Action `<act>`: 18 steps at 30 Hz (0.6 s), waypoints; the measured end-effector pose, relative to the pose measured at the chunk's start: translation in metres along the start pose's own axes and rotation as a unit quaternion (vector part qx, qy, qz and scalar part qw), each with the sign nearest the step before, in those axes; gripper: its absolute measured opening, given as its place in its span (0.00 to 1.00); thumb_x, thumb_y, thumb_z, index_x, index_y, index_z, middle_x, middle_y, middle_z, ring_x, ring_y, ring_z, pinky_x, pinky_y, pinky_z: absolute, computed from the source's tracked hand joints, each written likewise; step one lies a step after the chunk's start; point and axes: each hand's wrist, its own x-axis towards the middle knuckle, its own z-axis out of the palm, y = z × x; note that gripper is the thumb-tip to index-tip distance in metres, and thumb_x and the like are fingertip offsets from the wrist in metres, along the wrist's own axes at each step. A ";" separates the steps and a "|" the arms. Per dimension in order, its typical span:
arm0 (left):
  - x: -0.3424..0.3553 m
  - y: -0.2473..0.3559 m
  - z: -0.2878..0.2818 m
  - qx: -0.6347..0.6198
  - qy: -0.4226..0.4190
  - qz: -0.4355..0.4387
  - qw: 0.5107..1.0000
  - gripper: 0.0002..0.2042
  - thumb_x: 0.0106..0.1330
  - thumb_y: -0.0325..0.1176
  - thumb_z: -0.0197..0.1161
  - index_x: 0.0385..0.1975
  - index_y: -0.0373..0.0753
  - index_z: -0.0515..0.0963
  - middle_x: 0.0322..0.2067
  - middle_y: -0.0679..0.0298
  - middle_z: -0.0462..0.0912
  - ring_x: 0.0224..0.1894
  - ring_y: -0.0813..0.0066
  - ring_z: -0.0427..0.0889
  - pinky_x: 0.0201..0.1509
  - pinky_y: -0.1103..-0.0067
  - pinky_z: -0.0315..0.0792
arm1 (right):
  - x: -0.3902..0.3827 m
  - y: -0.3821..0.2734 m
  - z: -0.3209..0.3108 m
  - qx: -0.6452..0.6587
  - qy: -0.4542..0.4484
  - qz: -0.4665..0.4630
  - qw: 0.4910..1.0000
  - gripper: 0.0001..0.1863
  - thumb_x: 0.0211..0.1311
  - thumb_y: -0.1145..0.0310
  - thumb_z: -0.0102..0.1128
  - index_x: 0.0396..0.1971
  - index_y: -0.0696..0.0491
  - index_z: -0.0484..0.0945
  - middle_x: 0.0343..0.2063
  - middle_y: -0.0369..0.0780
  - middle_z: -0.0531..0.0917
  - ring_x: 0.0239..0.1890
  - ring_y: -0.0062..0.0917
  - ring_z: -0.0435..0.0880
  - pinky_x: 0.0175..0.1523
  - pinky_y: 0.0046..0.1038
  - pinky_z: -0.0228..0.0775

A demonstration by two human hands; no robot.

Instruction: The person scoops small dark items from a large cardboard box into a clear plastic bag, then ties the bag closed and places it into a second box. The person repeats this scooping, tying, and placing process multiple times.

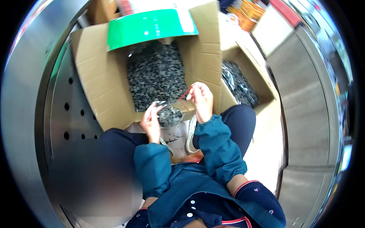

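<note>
My left hand (151,121) is closed on the gathered neck of a small clear plastic bag (170,117), which hangs down full of dark grey-black dried pieces that look like black fungus. Just right of it, my right hand (201,99) pinches a thin red tie (184,94), whose loop and loose end dangle beside the bag's top. Beyond both hands stands an open cardboard box (93,76) with a heap of the same dark pieces (156,76) in it. Both hands are at the box's near edge, above my knees.
A green panel (148,28) spans the box's far side. To the right, a second cardboard box (262,85) contains a clear bag of dark pieces (240,83). A perforated metal panel (74,102) rises at left, grey cabinet doors (304,106) at right. An orange basket (249,15) stands far back.
</note>
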 end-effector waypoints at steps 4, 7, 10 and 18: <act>0.000 -0.004 -0.001 -0.066 0.017 -0.015 0.998 0.12 0.65 0.26 0.50 0.46 0.28 0.72 0.42 0.55 0.78 0.39 0.72 0.80 0.49 0.79 0.73 | -0.046 -0.090 -0.043 -0.001 0.062 -0.068 0.996 0.05 0.65 0.70 0.46 0.35 0.54 0.70 0.26 0.35 0.77 0.23 0.15 0.76 0.27 0.14 0.63; 0.002 0.003 -0.006 -0.040 0.021 -0.025 0.999 0.13 0.66 0.26 0.50 0.47 0.29 0.71 0.42 0.55 0.78 0.40 0.73 0.79 0.49 0.79 0.73 | -0.083 -0.133 -0.096 -0.064 0.141 -0.160 0.975 0.05 0.64 0.71 0.45 0.36 0.55 0.70 0.28 0.37 0.78 0.24 0.16 0.75 0.29 0.15 0.64; 0.005 0.009 -0.016 0.034 0.008 0.001 0.999 0.13 0.66 0.28 0.50 0.48 0.30 0.72 0.38 0.54 0.80 0.39 0.75 0.79 0.50 0.80 0.72 | -0.114 -0.135 -0.170 -0.082 0.263 -0.194 0.942 0.05 0.64 0.72 0.47 0.36 0.56 0.69 0.30 0.39 0.78 0.25 0.16 0.74 0.30 0.16 0.65; 0.001 0.014 -0.003 0.092 -0.038 -0.011 0.995 0.16 0.67 0.32 0.49 0.50 0.28 0.68 0.39 0.52 0.78 0.42 0.73 0.77 0.51 0.79 0.71 | -0.298 0.075 -0.369 -0.417 0.498 0.063 0.758 0.07 0.55 0.70 0.55 0.26 0.58 0.69 0.20 0.41 0.77 0.20 0.24 0.74 0.26 0.26 0.68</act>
